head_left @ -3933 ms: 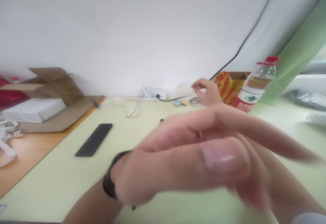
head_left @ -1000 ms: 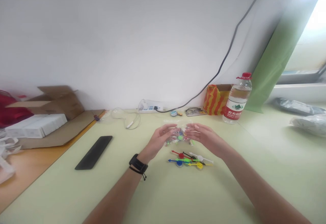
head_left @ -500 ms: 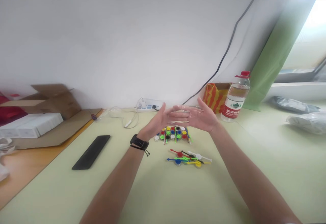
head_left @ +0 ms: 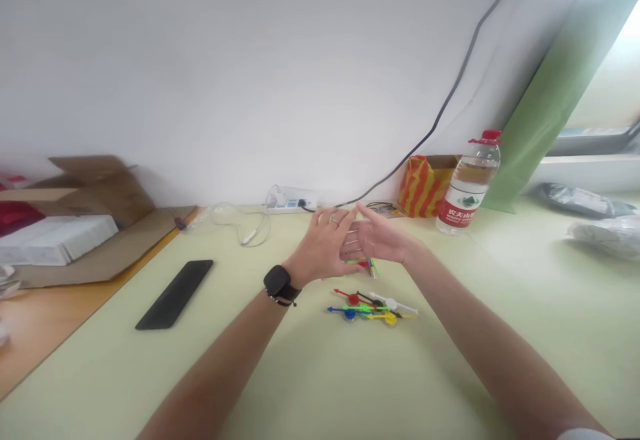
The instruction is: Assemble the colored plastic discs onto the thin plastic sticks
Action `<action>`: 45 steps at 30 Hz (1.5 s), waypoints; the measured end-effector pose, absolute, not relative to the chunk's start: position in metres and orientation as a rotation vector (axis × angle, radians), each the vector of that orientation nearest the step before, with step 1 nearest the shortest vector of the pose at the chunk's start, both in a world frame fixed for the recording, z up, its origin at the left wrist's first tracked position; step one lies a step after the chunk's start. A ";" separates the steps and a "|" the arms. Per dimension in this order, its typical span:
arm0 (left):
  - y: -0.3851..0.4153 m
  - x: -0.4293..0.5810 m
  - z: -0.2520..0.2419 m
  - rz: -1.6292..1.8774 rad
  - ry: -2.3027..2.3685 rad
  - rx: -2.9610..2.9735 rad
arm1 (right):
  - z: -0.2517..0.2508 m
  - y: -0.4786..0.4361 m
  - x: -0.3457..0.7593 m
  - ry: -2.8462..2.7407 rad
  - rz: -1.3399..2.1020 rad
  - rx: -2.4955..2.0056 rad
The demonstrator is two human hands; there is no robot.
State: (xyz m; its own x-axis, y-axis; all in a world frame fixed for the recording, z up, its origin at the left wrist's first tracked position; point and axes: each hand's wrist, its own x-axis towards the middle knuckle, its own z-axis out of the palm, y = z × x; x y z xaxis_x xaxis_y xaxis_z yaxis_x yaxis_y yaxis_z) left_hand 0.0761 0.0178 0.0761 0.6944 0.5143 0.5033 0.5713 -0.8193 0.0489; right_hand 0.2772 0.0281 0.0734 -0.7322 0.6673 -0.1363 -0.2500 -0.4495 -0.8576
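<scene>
Arrow spinners of several colours lie in a loose pile on the pale green table, at 6 o'clock from the right hand and near 5 o'clock from the left hand. The 2 hands have their fingers stretched out, crossing in view; whether they touch, I cannot tell. They mostly hide some small coloured pieces. From the left hand, a black slab lies between 8 and 9 o'clock; from the right, a bottle stands at 2 o'clock, beside a striped bag.
</scene>
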 end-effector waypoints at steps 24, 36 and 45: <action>0.064 0.008 0.076 -0.795 -1.618 -3.429 | 0.075 -0.010 0.247 -3.012 0.963 -1.468; 0.067 0.001 0.080 -0.591 -1.511 -3.820 | 0.112 -0.007 0.289 -2.779 0.814 -1.301; 0.059 0.012 0.083 -0.416 -1.365 -3.908 | 0.140 -0.003 0.348 -2.241 0.723 -1.397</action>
